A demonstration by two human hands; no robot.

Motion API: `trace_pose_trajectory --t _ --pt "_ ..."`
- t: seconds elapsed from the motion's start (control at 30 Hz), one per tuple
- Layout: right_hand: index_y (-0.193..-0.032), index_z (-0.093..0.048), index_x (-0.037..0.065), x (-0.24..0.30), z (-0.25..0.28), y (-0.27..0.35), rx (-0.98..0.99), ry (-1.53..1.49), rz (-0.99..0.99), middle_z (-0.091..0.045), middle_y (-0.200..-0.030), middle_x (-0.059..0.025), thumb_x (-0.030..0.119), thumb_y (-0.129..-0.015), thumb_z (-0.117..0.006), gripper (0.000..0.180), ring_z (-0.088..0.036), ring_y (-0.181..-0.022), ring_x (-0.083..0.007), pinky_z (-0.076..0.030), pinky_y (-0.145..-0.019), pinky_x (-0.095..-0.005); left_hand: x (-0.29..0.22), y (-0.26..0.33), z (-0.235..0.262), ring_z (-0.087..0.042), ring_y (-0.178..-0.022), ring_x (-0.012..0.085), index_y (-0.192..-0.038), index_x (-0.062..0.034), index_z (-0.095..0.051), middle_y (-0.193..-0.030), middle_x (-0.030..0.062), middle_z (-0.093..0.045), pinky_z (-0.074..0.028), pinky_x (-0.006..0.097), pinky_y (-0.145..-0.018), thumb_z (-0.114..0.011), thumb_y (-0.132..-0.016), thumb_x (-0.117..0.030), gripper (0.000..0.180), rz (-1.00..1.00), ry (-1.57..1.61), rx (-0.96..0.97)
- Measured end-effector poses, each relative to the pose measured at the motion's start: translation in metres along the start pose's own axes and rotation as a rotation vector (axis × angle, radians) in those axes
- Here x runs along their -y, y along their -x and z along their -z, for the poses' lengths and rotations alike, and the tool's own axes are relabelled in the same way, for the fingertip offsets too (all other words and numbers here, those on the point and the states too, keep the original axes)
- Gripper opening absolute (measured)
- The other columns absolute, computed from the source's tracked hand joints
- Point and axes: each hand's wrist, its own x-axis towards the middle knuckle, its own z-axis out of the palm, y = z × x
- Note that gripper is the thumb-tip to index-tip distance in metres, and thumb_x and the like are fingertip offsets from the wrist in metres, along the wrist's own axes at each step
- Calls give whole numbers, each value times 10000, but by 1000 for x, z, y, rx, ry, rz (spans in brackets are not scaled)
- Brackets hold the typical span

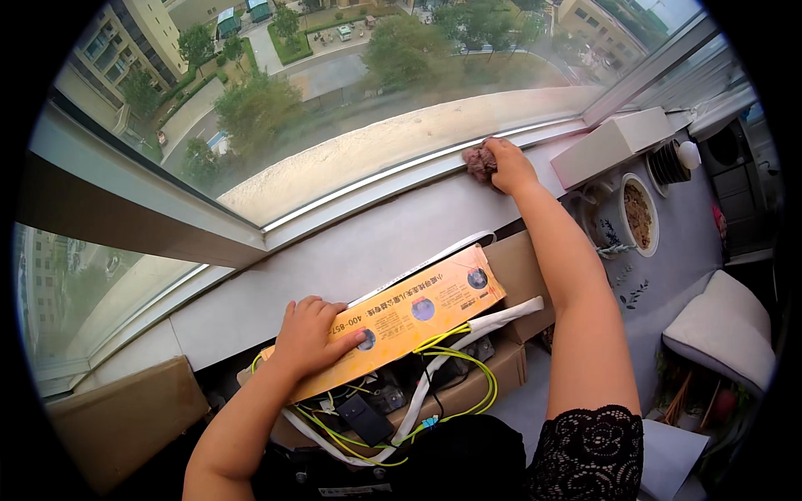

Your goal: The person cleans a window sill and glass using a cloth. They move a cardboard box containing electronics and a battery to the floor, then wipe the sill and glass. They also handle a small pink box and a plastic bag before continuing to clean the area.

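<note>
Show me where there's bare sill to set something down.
The sill looks bare between window frame and yellow box, from beyond the left hand to the cloth in the right hand. Crowded: the cable carton, and the right end, by the white box.

L hand (311, 340) on carton (423, 308); R hand (511, 167) w/ rag (479, 162) behind, at window frame (376, 193); pot (655, 224) far R

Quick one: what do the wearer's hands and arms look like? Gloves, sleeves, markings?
Left hand and right hand: no gloves. Both forearms bare, no watch or bracelet visible. Right sleeve: black openwork lace, floral pattern, scalloped hem. Left sleeve isn't in view.
</note>
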Motion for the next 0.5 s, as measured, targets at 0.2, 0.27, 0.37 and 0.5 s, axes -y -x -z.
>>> trace_pose_trajectory --t 0.2,0.27,0.37,0.5 --pt "-1210 -507 42 -33 -7 -35 219 217 -386 -576 -1273 -169 115 -799 -641 438 -545 -1203 -320 -461 -986 -396 -3 -1 -1 -529 -1125 285 -1164 -57 -642 -1102 127 -621 -346 452 -985 -601 -822 -599 642 -49 -39 -49" --pt "-1174 -552 42 37 16 -31 367 235 -281 -594 -1252 -176 162 -825 -635 379 -566 -1185 -310 -478 -967 -388 -1 1 0 -529 -1123 285 -1164 -52 -640 -1101 128 -620 -351 435 -981 -600 -824 -598 643 -33 -41 -28" --pt "-1137 -637 80 149 8 -7 497 127 22 -627 -1208 -175 105 -794 -691 348 -610 -1117 -317 -523 -875 -448 3 7 -4 -519 -1150 283 -1216 -51 -610 -1156 133 -603 -340 440 -1006 -580 -839 -608 673 -2 -48 -2" --pt "-1111 -579 22 224 12 10 554 21 30 -668 -1076 -184 28 -771 -629 343 -624 -1062 -336 -500 -895 -403 5 4 -4 -506 -1188 294 -1281 -62 -566 -1231 141 -586 -336 436 -1022 -565 -842 -629 718 13 -89 -43"
